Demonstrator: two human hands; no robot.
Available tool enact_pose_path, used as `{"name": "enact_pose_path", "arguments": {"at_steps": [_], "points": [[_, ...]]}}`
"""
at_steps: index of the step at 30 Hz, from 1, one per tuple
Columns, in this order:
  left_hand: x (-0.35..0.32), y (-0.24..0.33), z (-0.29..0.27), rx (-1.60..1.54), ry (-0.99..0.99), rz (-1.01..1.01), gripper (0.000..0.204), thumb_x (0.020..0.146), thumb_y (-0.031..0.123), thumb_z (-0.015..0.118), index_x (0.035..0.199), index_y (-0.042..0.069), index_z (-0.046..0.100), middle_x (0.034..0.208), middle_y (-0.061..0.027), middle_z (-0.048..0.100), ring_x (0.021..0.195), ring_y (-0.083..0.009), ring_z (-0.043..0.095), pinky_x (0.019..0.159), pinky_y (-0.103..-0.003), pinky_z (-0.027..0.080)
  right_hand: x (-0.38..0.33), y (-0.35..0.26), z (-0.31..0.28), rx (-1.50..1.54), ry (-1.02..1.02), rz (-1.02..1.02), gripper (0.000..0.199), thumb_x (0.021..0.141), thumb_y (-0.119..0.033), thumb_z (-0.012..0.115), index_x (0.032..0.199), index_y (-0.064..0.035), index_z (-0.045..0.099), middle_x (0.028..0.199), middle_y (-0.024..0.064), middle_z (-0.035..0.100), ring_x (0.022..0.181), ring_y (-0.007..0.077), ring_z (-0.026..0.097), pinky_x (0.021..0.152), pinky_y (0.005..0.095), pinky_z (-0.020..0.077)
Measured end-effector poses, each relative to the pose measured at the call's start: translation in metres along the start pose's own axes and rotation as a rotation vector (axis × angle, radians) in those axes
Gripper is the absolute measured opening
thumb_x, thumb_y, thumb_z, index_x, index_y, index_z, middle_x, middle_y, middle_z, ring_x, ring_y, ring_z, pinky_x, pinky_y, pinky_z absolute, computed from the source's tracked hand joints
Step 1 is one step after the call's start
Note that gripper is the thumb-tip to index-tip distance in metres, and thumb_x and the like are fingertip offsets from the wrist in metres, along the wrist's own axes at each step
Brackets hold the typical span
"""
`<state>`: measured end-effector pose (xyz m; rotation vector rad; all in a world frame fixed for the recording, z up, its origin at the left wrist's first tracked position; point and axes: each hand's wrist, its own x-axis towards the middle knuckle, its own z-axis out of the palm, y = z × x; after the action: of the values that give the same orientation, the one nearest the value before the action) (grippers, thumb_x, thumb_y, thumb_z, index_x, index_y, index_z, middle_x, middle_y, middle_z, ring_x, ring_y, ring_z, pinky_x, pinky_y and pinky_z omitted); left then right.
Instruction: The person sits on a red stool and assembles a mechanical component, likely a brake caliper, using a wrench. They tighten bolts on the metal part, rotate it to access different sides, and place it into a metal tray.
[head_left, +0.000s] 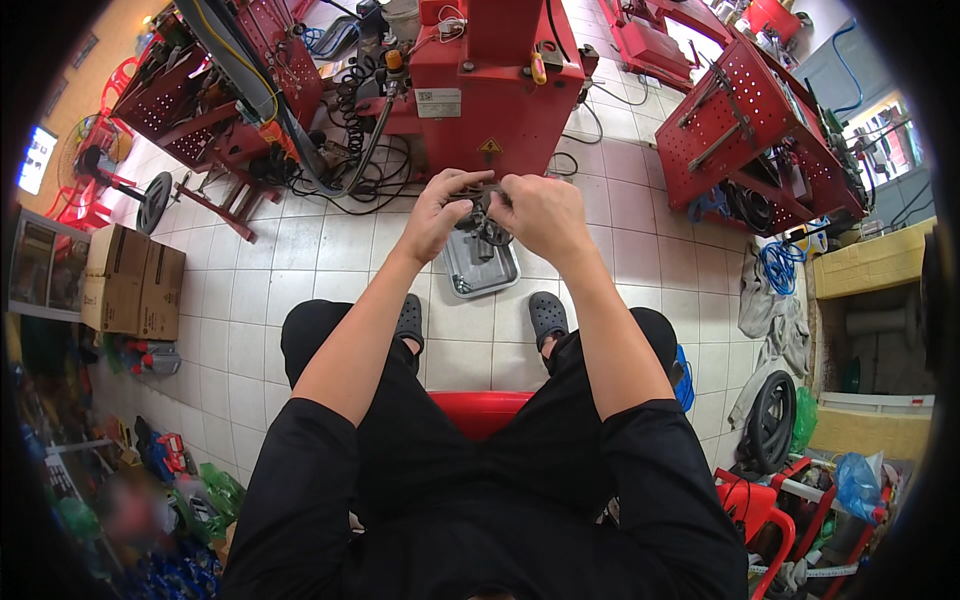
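Note:
Between my two hands, a small dark grey metal part [478, 212] with a rounded body is held up over a shallow grey tray [488, 291]. My left hand [437, 215] grips it from the left, thumb and fingers curved about its side. Fingers curled, my right hand [548, 211] pinches the part's upper right side; its fingertips are partly hidden. Several small pieces lie in the tray on the floor below, too small to name. The part's exact kind is hard to make out.
Ahead stands a red machine [495, 115] with hoses and cables at its left. Red perforated tool carts stand at far left [190, 85] and far right [735, 130]. Cardboard boxes [130, 280] are at left. A black tyre [772, 420] leans at right. I sit on a red stool [480, 408].

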<state>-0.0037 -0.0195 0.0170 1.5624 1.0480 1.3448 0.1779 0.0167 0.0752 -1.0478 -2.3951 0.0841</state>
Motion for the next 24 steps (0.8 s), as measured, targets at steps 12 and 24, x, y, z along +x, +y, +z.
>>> {"name": "enact_pose_path", "arguments": {"at_steps": [12, 24], "points": [[-0.001, 0.019, 0.005, 0.19, -0.09, -0.087, 0.074, 0.062, 0.02, 0.081, 0.13, 0.009, 0.055, 0.113, -0.0098, 0.06, 0.104, -0.0228, 0.059, 0.091, -0.035, 0.047, 0.0, 0.0, 0.002, 0.015, -0.022, -0.018, 0.024, 0.081, -0.025, 0.061, 0.067, -0.0054, 0.064, 0.06, 0.0112, 0.061, 0.057, 0.0294, 0.063, 0.053, 0.041, 0.0489], [-0.003, -0.001, 0.015, -0.15, -0.057, -0.245, 0.049, 0.076, 0.013, 0.079, 0.118, -0.001, 0.058, 0.1, -0.0039, 0.066, 0.091, -0.0098, 0.061, 0.08, -0.027, 0.05, 0.002, 0.011, 0.0, 0.302, -0.092, 0.212, 0.041, 0.094, -0.039, 0.047, 0.088, -0.0036, 0.065, 0.077, 0.017, 0.066, 0.077, 0.037, 0.064, 0.07, 0.0463, 0.0485]]}}
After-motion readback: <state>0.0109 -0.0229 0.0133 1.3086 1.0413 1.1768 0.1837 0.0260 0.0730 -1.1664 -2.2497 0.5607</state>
